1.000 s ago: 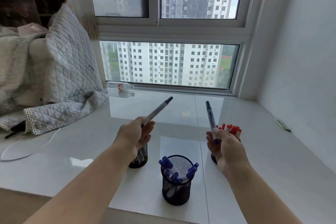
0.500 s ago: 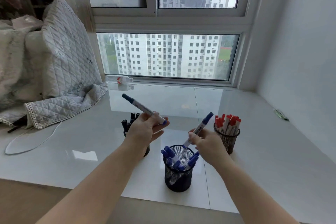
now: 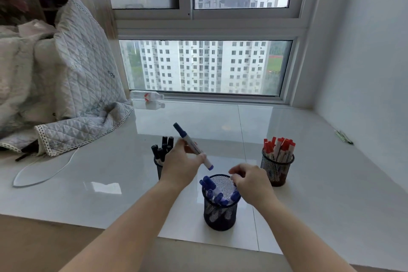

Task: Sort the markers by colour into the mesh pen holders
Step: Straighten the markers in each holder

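Three black mesh pen holders stand on the white sill. The middle holder [image 3: 220, 219] is nearest me and holds several blue markers [image 3: 212, 190]. Behind it to the left, the left holder [image 3: 158, 166] carries black markers [image 3: 163, 148], and to the right the right holder [image 3: 277, 169] carries red markers [image 3: 279, 147]. My left hand [image 3: 181, 166] pinches a blue marker [image 3: 192, 144], tilted with its lower end over the middle holder. My right hand [image 3: 250, 180] hovers at that holder's right rim with fingers loosely curled and nothing in them.
A quilted grey blanket [image 3: 66, 95] is heaped at the left, with a white cable [image 3: 42, 174] looped on the sill in front of it. A plastic bottle [image 3: 146, 95] lies by the window frame. A green pen [image 3: 344, 137] lies near the right wall.
My right hand has let its blue marker go into the middle holder. My left hand has brought its blue marker down and right, towards the same holder.
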`<state>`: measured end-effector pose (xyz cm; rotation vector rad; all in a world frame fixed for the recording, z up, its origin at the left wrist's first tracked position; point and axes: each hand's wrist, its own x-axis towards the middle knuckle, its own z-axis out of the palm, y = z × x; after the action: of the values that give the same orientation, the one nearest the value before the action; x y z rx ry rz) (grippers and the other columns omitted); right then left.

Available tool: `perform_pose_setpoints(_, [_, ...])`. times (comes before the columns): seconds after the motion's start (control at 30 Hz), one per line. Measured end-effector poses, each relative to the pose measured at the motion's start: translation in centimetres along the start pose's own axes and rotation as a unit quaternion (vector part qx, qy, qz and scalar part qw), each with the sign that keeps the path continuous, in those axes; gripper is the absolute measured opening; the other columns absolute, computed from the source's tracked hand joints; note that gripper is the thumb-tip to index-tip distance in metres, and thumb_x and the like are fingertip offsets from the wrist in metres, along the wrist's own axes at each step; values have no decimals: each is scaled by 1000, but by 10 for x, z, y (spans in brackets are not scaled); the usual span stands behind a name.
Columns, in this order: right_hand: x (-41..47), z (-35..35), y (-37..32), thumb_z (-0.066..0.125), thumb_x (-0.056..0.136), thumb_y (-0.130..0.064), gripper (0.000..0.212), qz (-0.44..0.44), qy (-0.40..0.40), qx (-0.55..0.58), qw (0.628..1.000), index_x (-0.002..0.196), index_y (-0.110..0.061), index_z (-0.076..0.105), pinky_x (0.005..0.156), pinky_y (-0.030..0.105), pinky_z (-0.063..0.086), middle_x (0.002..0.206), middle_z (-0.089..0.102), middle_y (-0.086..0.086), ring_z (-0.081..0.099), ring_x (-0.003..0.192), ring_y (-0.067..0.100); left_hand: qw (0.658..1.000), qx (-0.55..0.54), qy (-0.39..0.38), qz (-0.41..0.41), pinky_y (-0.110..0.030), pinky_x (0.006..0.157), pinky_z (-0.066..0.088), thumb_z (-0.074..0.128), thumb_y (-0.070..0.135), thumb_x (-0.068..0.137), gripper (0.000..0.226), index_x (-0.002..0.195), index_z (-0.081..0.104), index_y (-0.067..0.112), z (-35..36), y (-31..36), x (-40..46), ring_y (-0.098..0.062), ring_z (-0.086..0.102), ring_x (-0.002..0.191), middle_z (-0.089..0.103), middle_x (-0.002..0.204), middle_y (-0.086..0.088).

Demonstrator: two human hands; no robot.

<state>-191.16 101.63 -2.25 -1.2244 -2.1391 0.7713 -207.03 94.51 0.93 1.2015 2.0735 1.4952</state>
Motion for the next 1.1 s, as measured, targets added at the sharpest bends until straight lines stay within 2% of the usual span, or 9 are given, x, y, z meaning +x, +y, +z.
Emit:
perform_pose_setpoints(0.1, [-2, -1, 0, 52, 90, -17, 21, 10, -6, 39, 999, 99, -15, 70, 68, 20, 46, 83, 69, -2, 60, 69, 8, 999, -36, -32, -8, -42, 75, 55, 58, 26, 89, 11, 83, 50, 22, 5, -1, 0, -13, 70, 76, 65, 91, 1])
perform_pose_setpoints(0.23, [-13, 0, 7, 60, 87, -34, 21, -3, -28, 100, 995, 103, -22, 66, 77, 23, 46, 89, 64, -11, 60, 86, 9, 999, -37, -35, 3, -43, 80, 55, 55, 27, 91, 14, 77, 54, 25, 16, -3, -2, -10, 70, 72, 65, 84, 5])
perform_pose_setpoints(0.4, [-34, 14, 27, 80, 68, -32, 68, -1, -55, 184, 981, 125, -31, 44, 89, 18, 40, 116, 50, -17, 50, 109, 3, 996, 59, -17, 62, -23, 69, 44, 65, 28, 83, 8, 83, 58, 24, 21, -10, -3, -8, 61, 72, 61, 74, 15])
perform_pose_setpoints(0.57, [-38, 27, 38, 88, 55, -19, 106, 10, -81, 236, 968, 139, -36, 25, 94, 18, 38, 128, 43, -14, 47, 118, 6, 987, 138, -35, 76, -31, 69, 47, 68, 23, 78, 39, 103, 39, 20, 28, -9, -5, -21, 63, 77, 59, 89, 5])
perform_pose_setpoints(0.63, [-38, 33, 40, 87, 53, -22, 111, 6, -83, 215, 973, 141, -37, 21, 92, 17, 40, 124, 43, -19, 50, 113, 4, 983, 152, -22, 101, -32, 68, 48, 67, 21, 78, 54, 119, 31, 22, 31, -9, -8, -24, 64, 74, 57, 88, 10])
perform_pose_setpoints(0.73, [-39, 42, 41, 86, 51, -26, 112, 19, -72, 225, 971, 142, -34, 20, 93, 25, 48, 122, 47, -20, 56, 103, -2, 982, 141, -10, 122, -31, 62, 46, 66, 19, 79, 63, 127, 25, 26, 32, -11, -9, -22, 62, 63, 51, 78, 15])
perform_pose_setpoints(0.83, [-41, 51, 43, 80, 42, -37, 116, 43, -58, 244, 967, 142, -32, 22, 94, 33, 50, 122, 53, -12, 59, 103, 2, 980, 156, -44, 120, -36, 65, 51, 59, 25, 86, 40, 118, 35, 26, 31, -15, -8, -21, 64, 68, 53, 84, 10])
perform_pose_setpoints(0.97, [-42, 61, 47, 79, 41, -38, 100, 51, -46, 234, 970, 128, -42, 30, 74, 4, 44, 106, 52, -31, 55, 94, -16, 972, 173, -80, 136, -33, 72, 52, 55, 29, 90, 8, 97, 57, 28, 29, -19, -8, -12, 64, 73, 61, 76, 17])
perform_pose_setpoints(1.1, [-44, 69, 46, 82, 46, -32, 80, 64, -26, 217, 974, 110, -46, 36, 66, 3, 40, 102, 55, -28, 51, 89, -21, 962, 183, -135, 148, -26, 70, 51, 56, 31, 89, 13, 93, 68, 30, 27, -26, -12, -4, 61, 67, 66, 70, 17])
